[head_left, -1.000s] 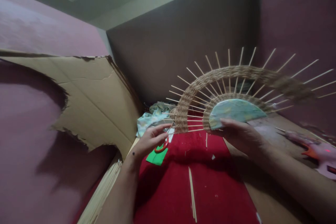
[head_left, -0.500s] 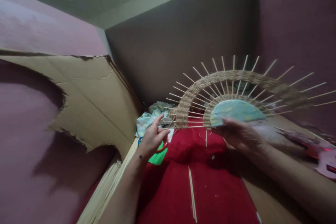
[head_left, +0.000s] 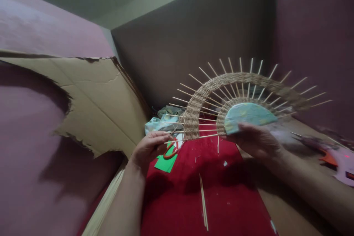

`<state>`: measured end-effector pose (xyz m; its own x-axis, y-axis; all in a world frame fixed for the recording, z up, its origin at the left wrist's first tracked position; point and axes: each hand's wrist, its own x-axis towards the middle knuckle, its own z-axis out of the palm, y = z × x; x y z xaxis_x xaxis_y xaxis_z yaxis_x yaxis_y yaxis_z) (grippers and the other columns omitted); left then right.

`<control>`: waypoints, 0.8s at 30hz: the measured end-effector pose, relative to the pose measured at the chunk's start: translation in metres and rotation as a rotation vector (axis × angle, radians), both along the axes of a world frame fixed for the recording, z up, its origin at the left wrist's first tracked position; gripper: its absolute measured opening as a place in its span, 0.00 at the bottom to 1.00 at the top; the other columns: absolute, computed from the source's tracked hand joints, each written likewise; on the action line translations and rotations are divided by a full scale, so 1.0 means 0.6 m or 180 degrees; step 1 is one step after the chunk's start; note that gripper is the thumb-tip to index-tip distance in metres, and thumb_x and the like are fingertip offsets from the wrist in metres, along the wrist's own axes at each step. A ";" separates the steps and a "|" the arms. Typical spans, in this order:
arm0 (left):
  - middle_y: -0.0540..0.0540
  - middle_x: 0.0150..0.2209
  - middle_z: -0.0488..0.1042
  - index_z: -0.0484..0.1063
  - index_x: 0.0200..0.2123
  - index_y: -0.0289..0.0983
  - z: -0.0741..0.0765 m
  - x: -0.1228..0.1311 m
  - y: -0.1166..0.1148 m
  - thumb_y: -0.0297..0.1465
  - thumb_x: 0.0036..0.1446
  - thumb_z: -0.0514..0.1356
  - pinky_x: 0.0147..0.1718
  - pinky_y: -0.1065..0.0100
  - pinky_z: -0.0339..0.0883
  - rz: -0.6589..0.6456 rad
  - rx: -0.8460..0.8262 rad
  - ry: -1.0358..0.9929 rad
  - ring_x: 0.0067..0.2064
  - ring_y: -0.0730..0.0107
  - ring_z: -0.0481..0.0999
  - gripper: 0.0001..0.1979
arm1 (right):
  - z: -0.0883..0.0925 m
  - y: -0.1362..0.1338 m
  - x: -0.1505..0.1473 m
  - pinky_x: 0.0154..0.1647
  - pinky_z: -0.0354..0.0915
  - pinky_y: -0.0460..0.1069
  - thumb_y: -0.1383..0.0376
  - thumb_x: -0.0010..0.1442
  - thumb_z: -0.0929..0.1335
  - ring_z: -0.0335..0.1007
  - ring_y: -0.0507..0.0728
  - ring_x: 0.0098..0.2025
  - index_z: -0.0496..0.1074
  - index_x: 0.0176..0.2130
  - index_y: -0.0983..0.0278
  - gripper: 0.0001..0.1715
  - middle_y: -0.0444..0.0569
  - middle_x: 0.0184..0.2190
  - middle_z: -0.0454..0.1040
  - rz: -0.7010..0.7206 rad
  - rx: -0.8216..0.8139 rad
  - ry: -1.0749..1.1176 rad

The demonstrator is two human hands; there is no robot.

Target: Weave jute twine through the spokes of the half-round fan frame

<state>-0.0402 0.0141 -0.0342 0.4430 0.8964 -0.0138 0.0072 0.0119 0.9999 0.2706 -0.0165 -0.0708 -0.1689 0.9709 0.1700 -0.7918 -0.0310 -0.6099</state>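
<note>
A half-round woven fan point(head_left: 191, 120) is held up before me, with thin sticks radiating past its outer woven band. Pale blue patterned cloth point(head_left: 249, 116) covers its inner half-disc. My right hand point(head_left: 256, 140) is closed on the lower edge of this cloth part, the thumb on the front and the other fingers hidden behind. At the fan's lower left, my left hand point(head_left: 153, 145) is closed in a pinch. A thin strand seems to run from its fingertips to the woven band, beside the lowest stick ends.
Orange-handled scissors point(head_left: 170, 156) rest on green paper point(head_left: 166, 164) over red cloth point(head_left: 229, 199). Loose sticks point(head_left: 204, 202) lie nearer me. A pink glue gun point(head_left: 344, 164) is at right. Torn cardboard point(head_left: 102, 107) leans at left above a bundle of pale strips point(head_left: 106, 202).
My left hand has gone from spread fingers to a pinch at the fan's lower left edge. The fan has turned slightly, its right end swinging inward. My right hand keeps its hold.
</note>
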 end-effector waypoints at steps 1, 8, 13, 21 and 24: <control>0.58 0.12 0.51 0.69 0.23 0.32 -0.002 0.002 0.000 0.33 0.49 0.62 0.13 0.76 0.39 -0.0036 -0.0004 -0.0060 0.13 0.85 0.46 0.10 | 0.000 0.000 0.000 0.44 0.68 0.58 0.72 0.48 0.68 0.73 0.56 0.33 0.69 0.32 0.58 0.10 0.42 0.29 0.77 0.0022 -0.0059 0.0069; 0.55 0.12 0.57 0.71 0.25 0.31 -0.017 0.045 -0.010 0.31 0.45 0.64 0.15 0.75 0.44 -0.0103 0.0348 0.0176 0.15 0.83 0.51 0.08 | -0.004 -0.001 -0.004 0.46 0.68 0.59 0.73 0.49 0.68 0.73 0.57 0.34 0.70 0.34 0.57 0.12 0.43 0.30 0.77 0.0078 -0.0201 0.0270; 0.55 0.14 0.57 0.73 0.27 0.30 -0.022 0.049 -0.009 0.30 0.48 0.63 0.16 0.75 0.44 -0.0205 0.0498 0.0390 0.17 0.83 0.51 0.07 | -0.005 0.001 -0.004 0.46 0.69 0.59 0.74 0.48 0.69 0.73 0.56 0.33 0.69 0.33 0.58 0.12 0.43 0.29 0.77 0.0041 -0.0161 0.0290; 0.56 0.12 0.55 0.73 0.30 0.31 -0.027 0.049 -0.002 0.33 0.50 0.61 0.15 0.75 0.42 -0.0098 0.0419 0.0412 0.15 0.83 0.50 0.09 | -0.004 0.004 -0.002 0.45 0.69 0.58 0.73 0.48 0.70 0.73 0.55 0.33 0.69 0.31 0.60 0.10 0.43 0.29 0.76 -0.0034 -0.0032 0.0168; 0.57 0.12 0.55 0.73 0.31 0.32 -0.026 0.055 -0.003 0.35 0.49 0.62 0.15 0.75 0.41 -0.0019 0.0249 0.0370 0.14 0.84 0.49 0.11 | -0.005 0.005 -0.005 0.45 0.69 0.58 0.73 0.47 0.70 0.73 0.56 0.33 0.69 0.32 0.60 0.11 0.44 0.30 0.76 -0.0113 0.0008 0.0143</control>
<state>-0.0071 0.0122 -0.0501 0.4477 0.8942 0.0045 0.1228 -0.0665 0.9902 0.2679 -0.0133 -0.0736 -0.1266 0.9757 0.1790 -0.8189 -0.0009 -0.5739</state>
